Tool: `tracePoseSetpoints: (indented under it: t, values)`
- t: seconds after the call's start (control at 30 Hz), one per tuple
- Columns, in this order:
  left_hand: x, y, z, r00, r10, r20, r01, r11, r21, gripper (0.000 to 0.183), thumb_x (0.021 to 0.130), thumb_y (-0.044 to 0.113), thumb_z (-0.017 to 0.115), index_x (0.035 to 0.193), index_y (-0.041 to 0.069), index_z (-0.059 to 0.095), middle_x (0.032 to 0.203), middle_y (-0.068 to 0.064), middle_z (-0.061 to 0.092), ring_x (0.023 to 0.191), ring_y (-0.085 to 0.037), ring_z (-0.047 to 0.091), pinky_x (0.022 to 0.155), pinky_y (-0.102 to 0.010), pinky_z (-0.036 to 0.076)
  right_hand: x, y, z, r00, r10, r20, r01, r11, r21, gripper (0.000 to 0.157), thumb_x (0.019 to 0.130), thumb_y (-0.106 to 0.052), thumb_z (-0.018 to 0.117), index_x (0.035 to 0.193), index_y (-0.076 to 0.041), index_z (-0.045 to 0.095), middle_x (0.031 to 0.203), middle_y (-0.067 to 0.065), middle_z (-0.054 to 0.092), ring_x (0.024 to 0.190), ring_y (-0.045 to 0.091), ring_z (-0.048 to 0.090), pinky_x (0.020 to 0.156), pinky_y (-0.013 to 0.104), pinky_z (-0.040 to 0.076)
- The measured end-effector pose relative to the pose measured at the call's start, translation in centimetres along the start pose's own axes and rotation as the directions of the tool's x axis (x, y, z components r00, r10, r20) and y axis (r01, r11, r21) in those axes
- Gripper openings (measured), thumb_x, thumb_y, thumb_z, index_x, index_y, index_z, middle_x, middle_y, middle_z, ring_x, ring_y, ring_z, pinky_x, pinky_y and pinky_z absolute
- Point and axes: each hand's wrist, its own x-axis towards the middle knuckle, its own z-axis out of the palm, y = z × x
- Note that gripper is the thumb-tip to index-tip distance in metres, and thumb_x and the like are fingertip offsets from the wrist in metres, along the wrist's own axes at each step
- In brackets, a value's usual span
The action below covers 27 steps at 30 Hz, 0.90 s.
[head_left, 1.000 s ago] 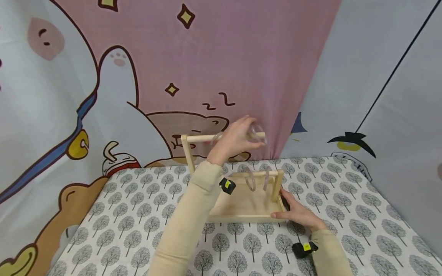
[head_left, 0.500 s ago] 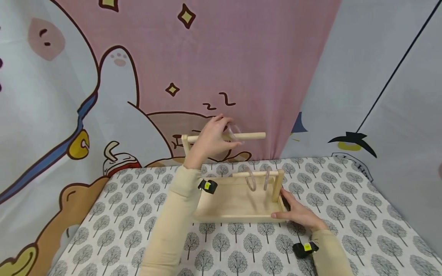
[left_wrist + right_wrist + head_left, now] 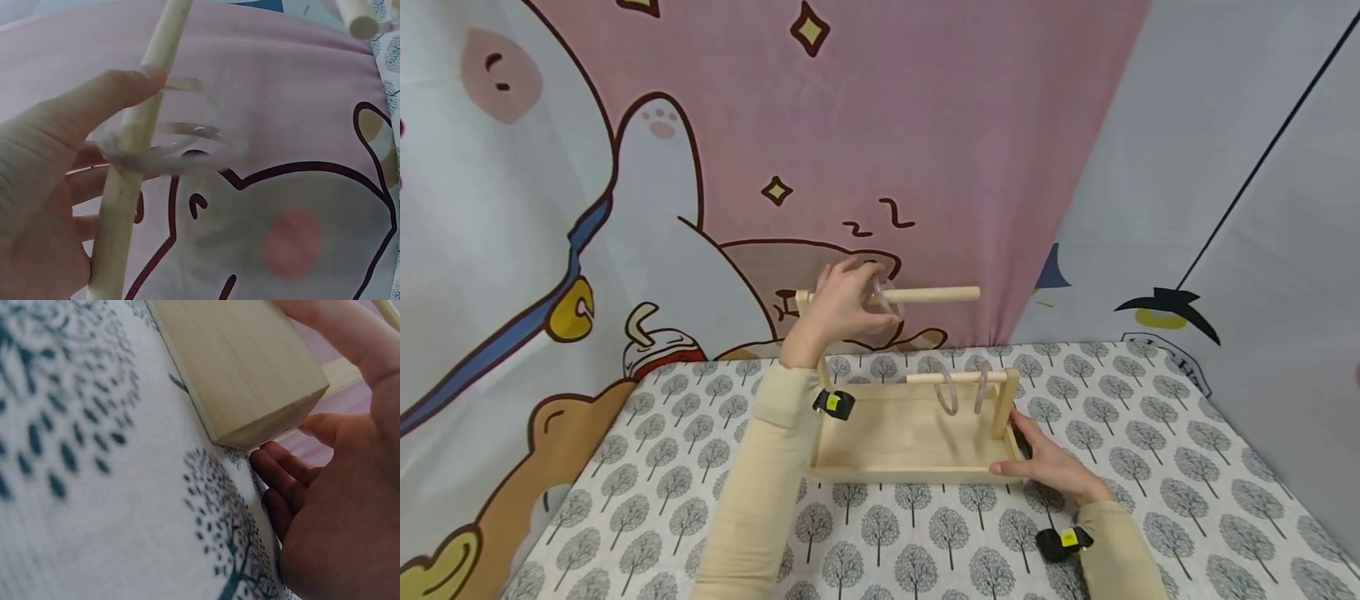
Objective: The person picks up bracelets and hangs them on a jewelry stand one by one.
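My left hand [image 3: 831,315] is at the upper wooden rod [image 3: 936,294] of a two-armed ring stand, its thumb against the rod and the other fingers behind it. Two clear plastic rings encircle this rod; the hand holds one, and a second ring [image 3: 181,164] lies beside it in the left wrist view. Parts of both are hidden by the fingers. At the stand's right front corner, my right hand [image 3: 1056,468] grips the tray base [image 3: 910,477], thumb on the front rim, other fingers along the end [image 3: 262,369].
Two more pinkish clear rings hang from the lower rod [image 3: 920,378], which sticks out leftward from the short right post [image 3: 1004,406]. A tree-print cloth [image 3: 1150,467] covers the table under the stand. Behind it hangs a cartoon-print curtain [image 3: 1000,150].
The left hand has slid leftward along the upper rod from near its free end, taking the clear ring toward the tall post. My right hand has stayed at the tray corner.
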Motion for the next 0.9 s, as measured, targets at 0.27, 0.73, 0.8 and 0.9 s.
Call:
tracePoseSetpoints:
  t: [0.27, 0.73, 0.8, 0.9]
  values:
    - [0.0, 0.2, 0.1, 0.997, -0.009, 0.075, 0.007, 0.999, 0.035, 0.075, 0.077, 0.035, 0.082, 0.141, 0.011, 0.049, 0.125, -0.004, 0.062, 0.141, -0.035, 0.023, 0.112, -0.059, 0.006, 0.0, 0.0, 0.0, 1.0, -0.004, -0.003, 0.004, 1.0, 0.003, 0.112, 0.077, -0.026, 0.08, 0.154, -0.001, 0.001, 0.156, 0.029, -0.001, 0.14, 0.05, 0.001, 0.104, 0.07, 0.006]
    - [0.7, 1.5, 0.5, 0.987, 0.017, 0.16, -0.021, 0.999, 0.026, 0.074, 0.077, 0.035, 0.082, 0.141, 0.017, 0.049, 0.137, 0.0, 0.055, 0.143, -0.033, 0.018, 0.111, -0.063, 0.001, 0.0, 0.0, 0.1, 1.0, -0.012, 0.002, 0.012, 1.0, 0.008, 0.112, 0.077, -0.023, 0.08, 0.154, 0.0, 0.001, 0.155, 0.03, -0.001, 0.139, 0.051, 0.001, 0.103, 0.071, 0.008]
    - [0.9, 1.7, 0.5, 0.986, 0.018, 0.166, -0.022, 1.0, 0.02, 0.074, 0.077, 0.033, 0.083, 0.141, 0.017, 0.049, 0.136, 0.0, 0.056, 0.143, -0.032, 0.017, 0.111, -0.062, 0.0, 0.0, 0.1, 0.1, 1.0, -0.002, 0.002, 0.002, 1.0, 0.016, 0.113, 0.077, -0.024, 0.08, 0.154, -0.001, 0.001, 0.156, 0.029, -0.001, 0.139, 0.051, 0.0, 0.102, 0.072, 0.006]
    - [0.9, 1.8, 0.6, 0.986, 0.026, 0.164, -0.03, 0.999, 0.022, 0.077, 0.076, 0.033, 0.083, 0.143, 0.019, 0.047, 0.137, 0.001, 0.054, 0.143, -0.032, 0.017, 0.111, -0.062, 0.0, -0.1, 0.0, 0.1, 1.0, -0.003, 0.003, 0.003, 1.0, 0.014, 0.113, 0.077, -0.025, 0.08, 0.154, -0.002, 0.001, 0.156, 0.029, -0.001, 0.139, 0.051, 0.001, 0.102, 0.072, 0.006]
